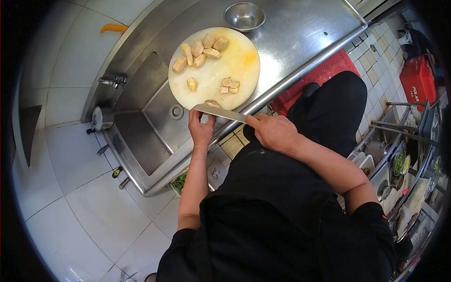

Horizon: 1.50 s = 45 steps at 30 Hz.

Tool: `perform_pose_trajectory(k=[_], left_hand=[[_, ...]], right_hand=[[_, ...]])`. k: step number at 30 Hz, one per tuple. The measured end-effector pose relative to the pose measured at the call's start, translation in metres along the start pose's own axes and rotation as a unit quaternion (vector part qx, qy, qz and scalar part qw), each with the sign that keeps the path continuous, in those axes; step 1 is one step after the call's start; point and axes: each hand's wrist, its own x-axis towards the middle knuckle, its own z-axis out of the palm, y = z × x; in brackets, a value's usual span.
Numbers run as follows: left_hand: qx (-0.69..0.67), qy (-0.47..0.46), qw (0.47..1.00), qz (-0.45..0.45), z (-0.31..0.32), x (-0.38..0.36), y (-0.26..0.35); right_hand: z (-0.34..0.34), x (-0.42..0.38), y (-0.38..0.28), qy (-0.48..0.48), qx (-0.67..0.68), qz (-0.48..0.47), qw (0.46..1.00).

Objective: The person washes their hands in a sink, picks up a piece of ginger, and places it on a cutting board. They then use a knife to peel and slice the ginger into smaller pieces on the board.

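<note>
Over on my right, well apart from me, I could read the brand POLAR in pale letters, running down the side of a red container (416, 77). Smaller characters stood beside that word, but I couldn't make them out clearly.

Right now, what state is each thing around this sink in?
Knife, in right hand, blade across a piece
Held piece, pinched by left hand
Larger pieces, peeled, grouped
Small pieces, cut, clustered
Board, flat, stained yellow
Bowl, upright
Tap, no visible flow
</note>
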Motion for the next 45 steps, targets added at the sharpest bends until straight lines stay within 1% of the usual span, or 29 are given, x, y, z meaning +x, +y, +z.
perform_pose_trajectory(k=[3,13,16,22,26,28,29,31,33,34,35,37,38,39,40,41,43,45], left_hand=[[0.020,0.007,1.000,0.021,0.001,0.000,-0.003],[0.017,0.033,0.999,0.006,0.008,-0.001,-0.008],[0.034,0.041,0.999,0.009,0.010,0.000,-0.010],[0.034,0.044,0.998,0.020,0.010,0.000,-0.002],[0.041,0.043,0.998,0.021,0.011,0.000,-0.007],[0.032,0.048,0.998,0.026,0.011,-0.001,-0.009],[0.028,0.045,0.998,0.027,0.011,-0.001,-0.009],[0.024,0.040,0.998,0.031,0.013,-0.001,-0.011],[-0.036,0.046,0.998,0.028,0.014,-0.001,-0.014],[-0.036,0.046,0.998,0.031,0.013,0.000,-0.016],[-0.042,0.033,0.998,0.034,0.011,0.001,-0.018],[-0.048,0.023,0.998,0.033,0.007,0.004,-0.018],[-0.041,0.004,0.998,0.040,0.003,0.006,-0.020],[-0.033,-0.015,0.998,0.045,-0.001,0.007,-0.017],[-0.033,-0.014,0.998,0.043,-0.004,0.009,-0.015],[-0.025,-0.029,0.998,0.049,-0.007,0.010,-0.013],[-0.019,-0.048,0.997,0.055,-0.010,0.011,-0.013],[-0.013,-0.052,0.999,0.006,-0.011,0.012,-0.013]], right_hand=[[-0.001,-0.001,0.000,-0.016,-0.019,0.001,1.000],[0.002,0.003,-0.001,-0.030,-0.055,-0.009,0.998],[0.013,0.006,0.002,-0.009,-0.075,-0.014,0.997],[0.017,0.018,0.001,-0.032,-0.063,-0.005,0.997],[0.019,0.031,0.004,-0.017,-0.047,0.005,0.999],[0.008,0.040,0.007,-0.062,0.002,0.005,0.998],[0.005,0.045,0.009,-0.061,0.003,0.006,0.998],[-0.001,0.055,0.014,-0.123,0.014,0.029,0.992],[0.001,0.064,0.027,-0.130,0.035,0.036,0.990],[0.003,0.066,0.033,-0.140,0.055,0.041,0.988],[0.007,0.064,0.036,-0.138,0.054,0.041,0.988],[0.011,0.057,0.036,-0.065,0.066,0.040,0.995],[0.013,0.051,0.036,-0.066,0.065,0.039,0.995],[0.011,0.045,0.033,-0.041,0.053,0.034,0.997],[0.009,0.039,0.030,-0.017,0.040,0.030,0.999],[0.006,0.033,0.028,-0.019,0.041,0.030,0.999],[-0.004,0.021,0.019,-0.014,-0.011,0.007,1.000],[-0.007,0.013,0.015,-0.016,-0.029,0.003,0.999]])
